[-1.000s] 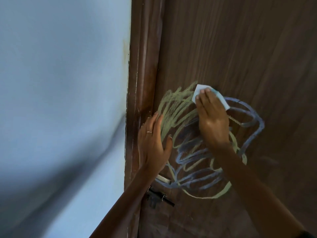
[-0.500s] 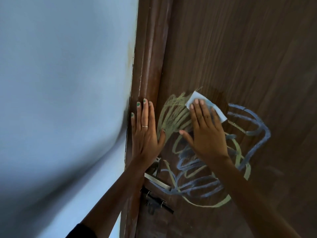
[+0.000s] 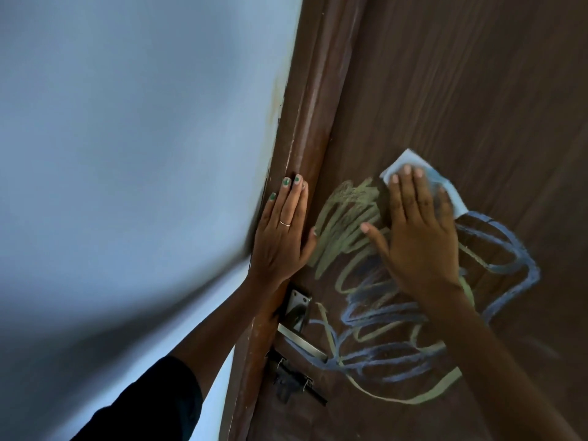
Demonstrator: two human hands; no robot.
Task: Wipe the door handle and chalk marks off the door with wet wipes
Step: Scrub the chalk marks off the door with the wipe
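Hands flat: right hand (image 3: pixel 420 240) presses wet wipe (image 3: pixel 401 161) on chalk marks (image 3: pixel 346 214), left hand (image 3: pixel 283 240) braces at the door (image 3: pixel 445 90) edge (a chalk-loaded wipe may smear).

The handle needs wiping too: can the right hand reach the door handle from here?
Probably yes. The right hand presses the wet wipe on the door above the door handle; only chalked door lies between. The left hand rests on the frame, off that path.
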